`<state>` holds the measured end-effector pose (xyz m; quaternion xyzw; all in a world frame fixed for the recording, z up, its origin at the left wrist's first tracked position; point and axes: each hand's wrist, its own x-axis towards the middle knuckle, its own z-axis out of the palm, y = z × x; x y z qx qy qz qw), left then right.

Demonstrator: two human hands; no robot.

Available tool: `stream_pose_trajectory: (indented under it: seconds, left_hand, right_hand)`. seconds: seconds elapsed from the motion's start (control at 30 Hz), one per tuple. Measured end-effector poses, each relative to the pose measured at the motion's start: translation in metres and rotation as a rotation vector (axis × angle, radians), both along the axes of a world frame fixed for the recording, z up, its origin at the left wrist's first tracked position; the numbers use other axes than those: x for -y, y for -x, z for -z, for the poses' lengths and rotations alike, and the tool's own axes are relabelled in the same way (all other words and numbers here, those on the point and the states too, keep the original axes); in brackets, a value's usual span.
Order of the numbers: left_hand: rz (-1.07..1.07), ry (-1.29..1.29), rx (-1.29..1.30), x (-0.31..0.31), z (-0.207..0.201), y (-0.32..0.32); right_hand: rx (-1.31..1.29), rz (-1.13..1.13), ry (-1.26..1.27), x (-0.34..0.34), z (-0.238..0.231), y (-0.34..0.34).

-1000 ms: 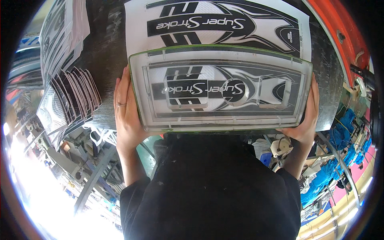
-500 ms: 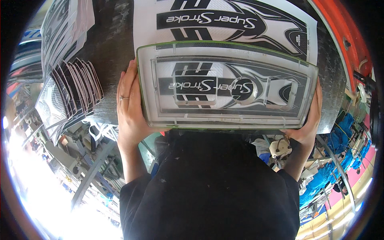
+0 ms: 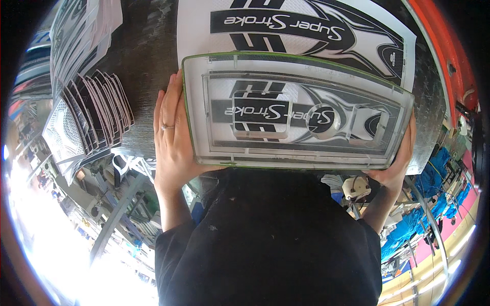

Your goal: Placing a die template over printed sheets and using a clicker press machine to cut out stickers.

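Note:
A clear, tapered cutting die (image 3: 301, 157) with a green edge lies over a white sheet printed in black and grey (image 3: 194, 30). Through it show the printed pattern and three cut-outs, one round and two roughly rectangular. My left hand (image 3: 172, 135) wears a ring and grips the die's left end, fingers along the side and thumb at the near edge. At the narrower right end, my right hand (image 3: 398, 160) holds the die the same way, its fingers partly hidden behind it. The sheet extends beyond the die's far edge.
Left on the dark work surface (image 3: 153, 30) stands a fanned stack of cut printed pieces (image 3: 102, 112). More printed sheets (image 3: 84, 41) are piled behind it. A red machine frame (image 3: 434, 30) curves along the far right. Blue cloth (image 3: 434, 176) lies beyond on the right.
The die, both hands and the sheet beneath appear slightly farther right in the picture. The stack at left has barely shifted. Both hands keep their hold.

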<state>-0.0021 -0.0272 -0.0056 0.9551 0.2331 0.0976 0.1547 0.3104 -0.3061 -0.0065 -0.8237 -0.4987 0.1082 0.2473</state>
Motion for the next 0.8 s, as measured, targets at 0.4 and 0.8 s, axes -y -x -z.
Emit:
stream_pose_trajectory:
  seconds: [0.4,0.8]
  left_hand:
    - [0.041,0.006,0.031,-0.004,0.002,0.003]
    - [0.045,-0.045,0.02,-0.005,0.005,0.01]
  right_hand:
    - [0.028,-0.013,-0.033,-0.001,-0.004,0.0]
    - [0.064,-0.042,-0.059,-0.006,-0.005,0.001]
